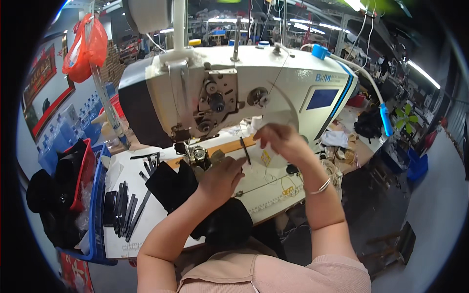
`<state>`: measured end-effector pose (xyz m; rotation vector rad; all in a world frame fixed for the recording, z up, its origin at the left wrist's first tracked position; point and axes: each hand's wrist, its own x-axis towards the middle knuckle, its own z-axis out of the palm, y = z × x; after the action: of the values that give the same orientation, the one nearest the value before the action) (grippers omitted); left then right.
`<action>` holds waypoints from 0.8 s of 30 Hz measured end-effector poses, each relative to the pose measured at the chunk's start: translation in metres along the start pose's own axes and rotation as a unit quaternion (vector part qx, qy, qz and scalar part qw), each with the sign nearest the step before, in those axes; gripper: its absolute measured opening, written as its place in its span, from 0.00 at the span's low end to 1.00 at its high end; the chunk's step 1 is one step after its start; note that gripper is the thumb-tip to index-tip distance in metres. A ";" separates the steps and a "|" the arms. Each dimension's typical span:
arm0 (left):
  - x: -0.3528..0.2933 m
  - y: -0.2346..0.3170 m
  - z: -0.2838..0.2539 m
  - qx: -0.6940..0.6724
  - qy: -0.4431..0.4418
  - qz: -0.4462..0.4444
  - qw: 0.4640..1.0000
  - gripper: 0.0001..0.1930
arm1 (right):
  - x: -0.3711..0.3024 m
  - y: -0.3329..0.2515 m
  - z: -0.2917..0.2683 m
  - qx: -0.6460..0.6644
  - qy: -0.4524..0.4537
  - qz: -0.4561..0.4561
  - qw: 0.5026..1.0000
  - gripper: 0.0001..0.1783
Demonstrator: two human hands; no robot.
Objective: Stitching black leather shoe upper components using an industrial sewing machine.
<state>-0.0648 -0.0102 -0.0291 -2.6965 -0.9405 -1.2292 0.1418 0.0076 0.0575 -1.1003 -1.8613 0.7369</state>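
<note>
My left hand (pixel 220 178) is beside the needle area of a white sewing machine (pixel 288 66), its fingers bent and close together. A narrow black strip (pixel 245 150) stands up from its fingertips and seems pinched there. Black fabric (pixel 171 184) lies under and left of this hand, and more of it hangs over the table's near edge. To the right, my right hand (pixel 281 141) is raised in front of the machine arm with its fingers curled in a pinch. What they hold, if anything, is too small to make out. The presser area (pixel 199 154) is partly hidden by my left hand.
Several black strips (pixel 129 210) lie on the white table's left side. A blue crate (pixel 97 205) and a red basket (pixel 84 176) with black pieces stand left of it. Loose yellow thread (pixel 288 190) lies at right near a printed ruler. A stool (pixel 398 244) stands at lower right.
</note>
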 end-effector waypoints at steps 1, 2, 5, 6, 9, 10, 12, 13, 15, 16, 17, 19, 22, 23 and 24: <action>0.003 0.003 0.005 -0.004 -0.008 -0.029 1.000 0.19 | -0.009 0.038 0.012 0.039 -0.001 -0.047 0.998 0.14; 0.006 0.003 0.011 -0.005 -0.015 -0.057 0.998 0.22 | -0.022 0.056 0.024 0.086 -0.010 -0.003 0.996 0.13; 0.008 -0.005 0.033 0.078 -0.032 -0.008 0.996 0.30 | -0.040 0.073 0.064 0.219 0.029 0.065 0.973 0.15; 0.007 -0.005 0.038 0.117 -0.049 0.002 0.992 0.32 | -0.041 0.083 0.073 0.255 0.060 0.057 0.963 0.15; 0.010 -0.021 0.057 -0.070 -0.042 -0.089 0.993 0.29 | -0.050 0.101 0.056 0.223 0.135 0.149 0.954 0.13; 0.008 -0.027 0.065 -0.077 -0.088 -0.134 0.984 0.21 | -0.058 0.132 0.042 0.412 0.181 0.126 0.884 0.16; -0.006 -0.057 0.090 -0.023 -0.249 -0.117 0.961 0.12 | -0.070 0.152 0.009 0.602 0.248 -0.065 0.756 0.14; -0.008 -0.061 0.098 -0.031 -0.304 -0.125 0.944 0.09 | -0.078 0.150 -0.002 0.678 0.273 -0.077 0.678 0.12; -0.020 -0.070 0.114 -0.042 -0.330 -0.128 0.934 0.08 | -0.088 0.142 0.003 0.616 0.291 -0.018 0.731 0.15; -0.022 -0.072 0.119 -0.053 -0.354 -0.125 0.925 0.07 | -0.091 0.139 0.015 0.560 0.282 0.028 0.779 0.17; -0.021 -0.075 0.124 -0.045 -0.373 -0.172 0.911 0.09 | -0.094 0.139 0.031 0.528 0.273 0.084 0.800 0.19; -0.015 -0.069 0.121 -0.038 -0.397 -0.166 0.902 0.09 | -0.097 0.134 0.055 0.494 0.258 0.179 0.811 0.20; -0.010 -0.061 0.114 -0.025 -0.325 -0.148 0.934 0.08 | -0.097 0.135 0.075 0.459 0.226 0.192 0.838 0.18; -0.008 -0.057 0.112 -0.032 -0.238 -0.144 0.960 0.09 | -0.098 0.132 0.077 0.452 0.212 0.194 0.844 0.16; 0.009 -0.038 0.092 -0.140 -0.183 -0.218 0.948 0.08 | -0.099 0.130 0.077 0.433 0.211 0.185 0.857 0.16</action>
<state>-0.0186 0.0501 -0.0937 -3.1240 -1.5917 -0.9846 0.1535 -0.0284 -0.1188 -0.8966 -0.7709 1.2666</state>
